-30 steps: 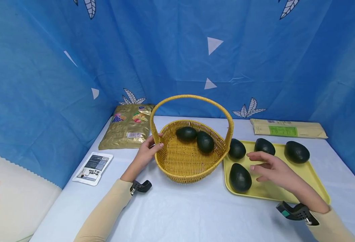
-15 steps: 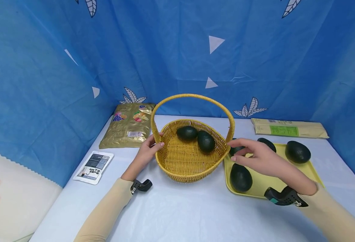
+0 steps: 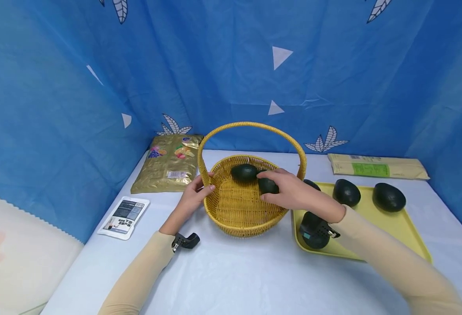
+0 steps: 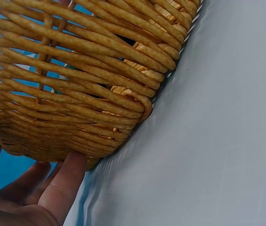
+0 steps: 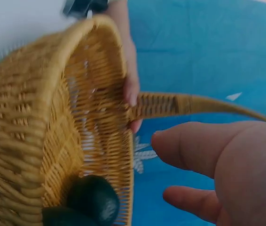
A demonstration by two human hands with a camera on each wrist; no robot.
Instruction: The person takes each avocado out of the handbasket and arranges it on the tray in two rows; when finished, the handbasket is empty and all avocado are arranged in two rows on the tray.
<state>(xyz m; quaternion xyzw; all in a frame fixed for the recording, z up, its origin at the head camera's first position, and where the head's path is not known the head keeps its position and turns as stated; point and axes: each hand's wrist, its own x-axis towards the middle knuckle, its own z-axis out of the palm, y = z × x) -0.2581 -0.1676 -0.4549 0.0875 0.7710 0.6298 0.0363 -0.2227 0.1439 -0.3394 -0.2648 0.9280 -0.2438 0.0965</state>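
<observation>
The left hand (image 3: 193, 197) pinches the wicker basket (image 3: 231, 218) at its rim by the handle's foot — steadying it, I'd judge — while the right hand (image 3: 293, 192) reaches inside, its grip curled over an avocado (image 3: 267, 185) on the basket's floor.

A yellow woven basket (image 3: 246, 205) with a tall arched handle stands upright at the middle of the table. Two dark green avocados lie inside it toward the far side: one avocado (image 3: 244, 172) rests on its side near the far rim, and the second avocado (image 3: 267, 186), just right of it and touching it, lies partly covered by the right hand (image 3: 293, 192).
</observation>
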